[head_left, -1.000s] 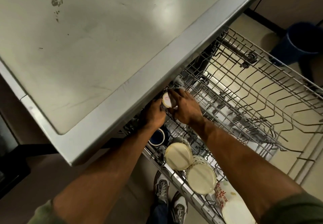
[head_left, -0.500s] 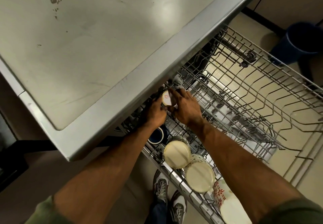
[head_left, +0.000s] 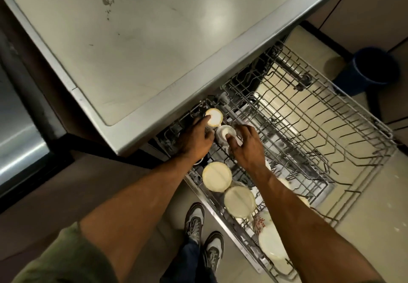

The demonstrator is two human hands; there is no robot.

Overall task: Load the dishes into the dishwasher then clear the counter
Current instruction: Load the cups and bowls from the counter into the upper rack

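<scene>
White and small, the little cup (head_left: 227, 133) sits upside down at the back left corner of the dishwasher's wire rack (head_left: 309, 128), which is pulled out from under the steel counter (head_left: 132, 40). The right hand (head_left: 248, 150) grasps it from above, with the thumb on the near side and the fingers curled over the far side. Just beside it, closer to the counter's edge, a cream cup (head_left: 215, 117) also stands upside down. The left hand (head_left: 194, 142) lays an outstretched forefinger on its upturned base and grips nothing. Along the rack's left side, nearer the person, two pale cups (head_left: 217, 176) stand bottom up and touch each other. A red-patterned cup (head_left: 272, 245) comes after them, also inverted. Both forearms reach in from olive sleeves (head_left: 66, 260). A pair of grey shoes (head_left: 194, 221) stands on the pale floor (head_left: 375, 227) to the left of the rack. A dark blue bin (head_left: 371, 68) stands on the floor beyond the rack's far right corner, well apart from the hands.
</scene>
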